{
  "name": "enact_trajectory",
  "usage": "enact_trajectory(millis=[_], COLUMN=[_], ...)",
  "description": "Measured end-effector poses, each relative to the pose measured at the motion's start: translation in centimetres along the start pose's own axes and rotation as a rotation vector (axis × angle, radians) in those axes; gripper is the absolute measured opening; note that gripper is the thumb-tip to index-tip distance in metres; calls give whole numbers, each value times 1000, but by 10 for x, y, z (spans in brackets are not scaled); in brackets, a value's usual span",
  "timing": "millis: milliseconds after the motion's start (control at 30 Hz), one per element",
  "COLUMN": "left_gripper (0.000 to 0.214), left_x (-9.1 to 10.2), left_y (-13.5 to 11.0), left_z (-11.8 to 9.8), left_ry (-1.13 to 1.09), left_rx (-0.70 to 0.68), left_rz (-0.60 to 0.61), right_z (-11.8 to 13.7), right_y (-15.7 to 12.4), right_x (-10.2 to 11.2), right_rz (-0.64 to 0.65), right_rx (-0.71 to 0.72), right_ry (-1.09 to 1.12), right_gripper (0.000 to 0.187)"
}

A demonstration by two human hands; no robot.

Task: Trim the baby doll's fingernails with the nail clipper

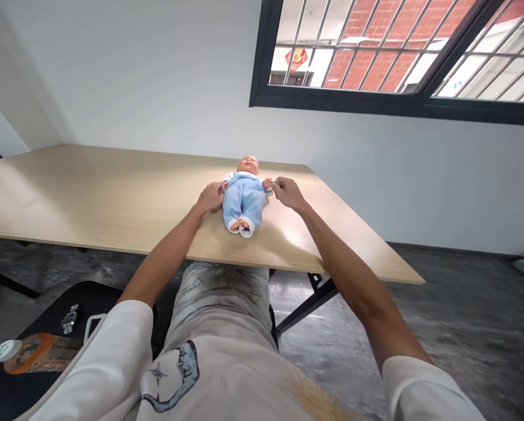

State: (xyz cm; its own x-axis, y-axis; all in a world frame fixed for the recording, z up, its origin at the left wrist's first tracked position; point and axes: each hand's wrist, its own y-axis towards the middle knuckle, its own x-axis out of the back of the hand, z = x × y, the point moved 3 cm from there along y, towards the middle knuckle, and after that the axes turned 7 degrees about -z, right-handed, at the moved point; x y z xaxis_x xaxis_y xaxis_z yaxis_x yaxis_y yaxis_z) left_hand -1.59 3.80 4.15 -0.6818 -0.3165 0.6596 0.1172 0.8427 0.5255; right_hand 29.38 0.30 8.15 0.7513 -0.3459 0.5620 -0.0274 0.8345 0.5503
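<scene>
A baby doll (245, 196) in a light blue outfit with white cuffs lies on its back on the wooden table (125, 199), its head toward the wall and its feet toward me. On the doll's left side in view, my left hand (211, 197) has its fingers curled at the doll's small hand and sleeve. My right hand (290, 193) is closed in a pinch at the doll's other hand, by the white cuff. Both of the doll's arms are spread slightly outward. The fingertips of my left hand are partly hidden.
A black chair (23, 397) to my left holds an orange-labelled bottle (42, 352) and a metal-band watch (70, 319). Behind the table is a white wall (156, 76) with a barred window (375, 98). The table's right edge slants toward me.
</scene>
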Motion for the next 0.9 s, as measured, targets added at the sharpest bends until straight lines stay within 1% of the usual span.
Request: enact_trajectory(millis=[33,67,133,167,200,233,300,333,400,467,533,600,667,700,733,800,867,900], left_gripper=[10,12,14,11,8,5,10,12,13,13,15,19,20,19,15,10,7,6], left_x=[3,6,7,5,2,-2,-10,-13,-16,-16,-15,-17,-25,-31,-37,-45,-47,-45], left_y=[2,3,4,4,3,3,0,-1,-2,0,7,19,34,40,46,53,54,52], left_z=[-2,-5,-10,-12,-14,-15,-16,-15,-14,-15,-21,-32,-49,-58,-65,-74,-73,-71], left_ry=[-39,-94,-227,-290,-340,-372,-377,-359,-314,-302,-342,-385,-354,-304,-240,-126,-86,-97], left_rx=[-14,-36,-91,-117,-137,-150,-156,-155,-149,-132,-88,-36,-37,-65,-102,-162,-184,-182], left_rz=[-77,-139,-203,-203,-187,-162,-111,-90,-64,-60,-77,-78,-3,58,114,163,172,185], right_z=[9,21,48,60,71,79,89,91,89,84,75,61,45,37,30,18,12,11], right_y=[9,17,30,34,37,38,38,37,35,35,38,43,48,49,49,47,44,43], right_x=[-3,-9,-31,-44,-58,-72,-93,-99,-105,-103,-97,-91,-85,-83,-82,-82,-83,-84], right_rz=[-14,-1,128,203,274,331,409,419,415,371,307,211,65,-22,-71,-92,-59,-36], right_rx=[6,58,223,299,343,361,384,378,368,367,325,188,54,21,-12,-116,-218,-241], right_ry=[55,87,85,57,13,-59,-239,-319,-411,-373,-209,19,186,209,211,227,293,330], right_gripper=[31,33,33,29,24,21,18,18,19,21,23,26,32,36,39,39,36,37])
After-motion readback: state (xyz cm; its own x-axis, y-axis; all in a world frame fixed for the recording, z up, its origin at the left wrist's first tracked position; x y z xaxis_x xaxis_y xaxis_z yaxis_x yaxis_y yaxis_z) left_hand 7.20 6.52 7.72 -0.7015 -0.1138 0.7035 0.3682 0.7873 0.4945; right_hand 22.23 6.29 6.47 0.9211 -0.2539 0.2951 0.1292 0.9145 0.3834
